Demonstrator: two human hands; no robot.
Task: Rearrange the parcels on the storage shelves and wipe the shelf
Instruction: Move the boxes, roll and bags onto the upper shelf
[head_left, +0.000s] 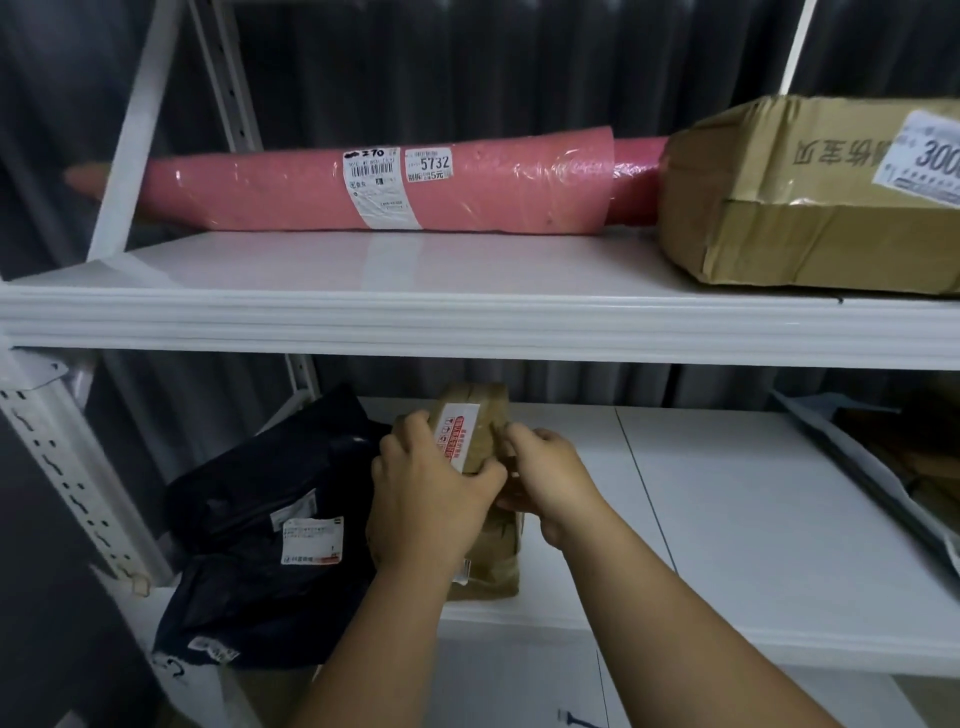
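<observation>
Hands, left (426, 499) and right (545, 483), curl round a taped box (480, 431) (stacked on another) near the shelf (727, 519) front edge; slick tape risks slipping.

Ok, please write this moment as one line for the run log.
lower shelf | left hand + right hand grip brown taped parcel | black bag parcels beside it | wipe: not started
</observation>
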